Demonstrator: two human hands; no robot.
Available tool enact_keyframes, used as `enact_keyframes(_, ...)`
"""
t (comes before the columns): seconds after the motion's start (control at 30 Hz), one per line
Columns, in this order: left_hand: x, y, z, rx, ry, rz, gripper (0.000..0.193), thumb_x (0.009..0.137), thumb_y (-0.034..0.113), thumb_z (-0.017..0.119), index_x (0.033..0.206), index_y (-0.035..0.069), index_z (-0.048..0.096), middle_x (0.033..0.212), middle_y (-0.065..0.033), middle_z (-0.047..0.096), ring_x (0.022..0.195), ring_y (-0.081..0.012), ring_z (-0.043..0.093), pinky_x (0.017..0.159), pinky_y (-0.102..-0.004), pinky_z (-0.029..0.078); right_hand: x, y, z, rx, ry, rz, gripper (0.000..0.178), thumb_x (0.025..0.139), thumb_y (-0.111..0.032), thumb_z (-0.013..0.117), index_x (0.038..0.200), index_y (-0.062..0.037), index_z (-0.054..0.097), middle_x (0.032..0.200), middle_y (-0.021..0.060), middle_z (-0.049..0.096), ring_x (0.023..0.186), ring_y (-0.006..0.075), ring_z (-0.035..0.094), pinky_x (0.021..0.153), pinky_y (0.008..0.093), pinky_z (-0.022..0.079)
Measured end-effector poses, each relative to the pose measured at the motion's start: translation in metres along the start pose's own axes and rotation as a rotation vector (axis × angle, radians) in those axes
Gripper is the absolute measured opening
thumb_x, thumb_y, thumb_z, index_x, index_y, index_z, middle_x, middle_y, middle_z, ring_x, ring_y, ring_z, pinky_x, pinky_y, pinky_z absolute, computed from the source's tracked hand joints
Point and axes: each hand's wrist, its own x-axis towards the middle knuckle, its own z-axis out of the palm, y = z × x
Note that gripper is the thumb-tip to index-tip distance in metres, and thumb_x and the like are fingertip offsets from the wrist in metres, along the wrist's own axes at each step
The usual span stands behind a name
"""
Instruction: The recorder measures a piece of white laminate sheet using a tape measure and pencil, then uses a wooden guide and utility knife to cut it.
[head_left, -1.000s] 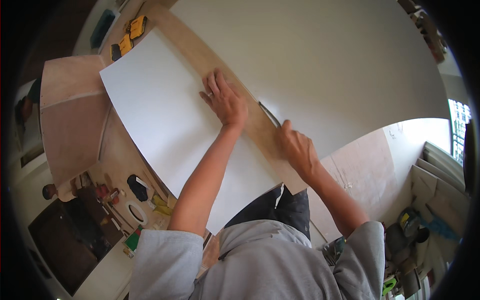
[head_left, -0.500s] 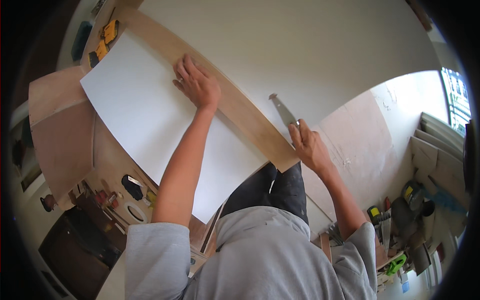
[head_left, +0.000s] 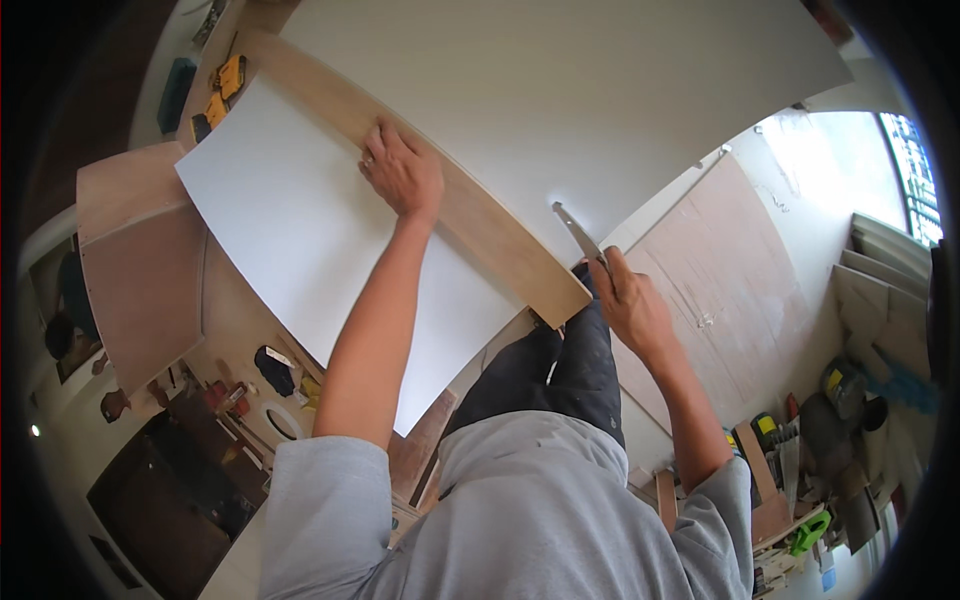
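Observation:
A long wooden strip (head_left: 490,235) lies slantwise across a large white sheet (head_left: 270,180). My left hand (head_left: 403,178) bears down on the strip's upper part with bent fingers, its fingertips on the wood. By the strip's near end, my right hand (head_left: 632,302) is closed round the handle of a hooked scoring knife (head_left: 578,228). Its flat metal blade slants up and left over the sheet, alongside the strip's right edge. I cannot tell whether the tip touches the sheet. My fingers hide most of the handle.
Yellow-and-black power tools (head_left: 228,78) sit at the upper left. A pinkish plywood board (head_left: 715,285) lies at the right, partly under the sheet. Stacked panels (head_left: 885,285) and a bright green tool (head_left: 810,532) are farther right. A dark cabinet (head_left: 160,490) stands lower left.
My left fingers are more bent and closer together on the strip. The knife has turned, so its blade looks narrower. More of the plywood shows past the sheet's right edge, and the view has shifted slightly.

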Motion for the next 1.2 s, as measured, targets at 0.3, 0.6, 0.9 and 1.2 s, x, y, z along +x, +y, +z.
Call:
enact_keyframes(0.3, -0.013, 0.021, -0.013, -0.090, -0.125, -0.066, 0.061, 0.111, 0.031, 0.038, 0.161, -0.004, 0.033, 0.163, -0.0164, 0.035, 0.160, -0.0381, 0.023, 0.125, -0.0662, 0.028, 0.063, -0.040, 0.036, -0.211, -0.022, -0.195, 0.039, 0.113, -0.037, 0.052, 0.105, 0.0010, 0.048, 0.072, 0.0267, 0.068, 0.072, 0.0506, 0.069, 0.064, 0.0564, 0.057)
enact_keyframes(0.6, -0.016, 0.018, -0.009, -0.095, -0.109, -0.091, 0.062, 0.113, 0.037, 0.037, 0.162, -0.001, 0.035, 0.166, -0.0146, 0.033, 0.160, -0.0339, 0.025, 0.127, -0.0623, 0.027, 0.088, -0.061, 0.060, -0.514, -0.091, -0.287, 0.006, 0.100, -0.005, 0.053, 0.100, 0.0006, 0.051, 0.075, 0.0216, 0.070, 0.070, 0.0342, 0.076, 0.061, 0.0458, 0.061)
enact_keyframes(0.9, -0.015, 0.017, -0.009, -0.095, -0.074, -0.031, 0.058, 0.113, 0.032, 0.039, 0.158, -0.005, 0.036, 0.163, -0.0154, 0.034, 0.158, -0.0385, 0.026, 0.126, -0.0646, 0.028, 0.006, -0.007, 0.026, -0.459, -0.120, -0.182, 0.017, 0.107, -0.013, 0.052, 0.103, 0.0040, 0.051, 0.078, 0.0262, 0.071, 0.068, 0.0421, 0.074, 0.057, 0.0512, 0.059)
enact_keyframes(1.2, -0.019, 0.024, -0.009, -0.087, -0.078, -0.068, 0.060, 0.114, 0.032, 0.036, 0.161, -0.005, 0.034, 0.166, -0.0151, 0.033, 0.160, -0.0351, 0.025, 0.127, -0.0625, 0.026, 0.035, -0.021, 0.023, -0.336, -0.059, -0.294, 0.030, 0.114, -0.026, 0.048, 0.103, 0.0016, 0.048, 0.065, 0.0217, 0.066, 0.062, 0.0412, 0.071, 0.053, 0.0515, 0.057)
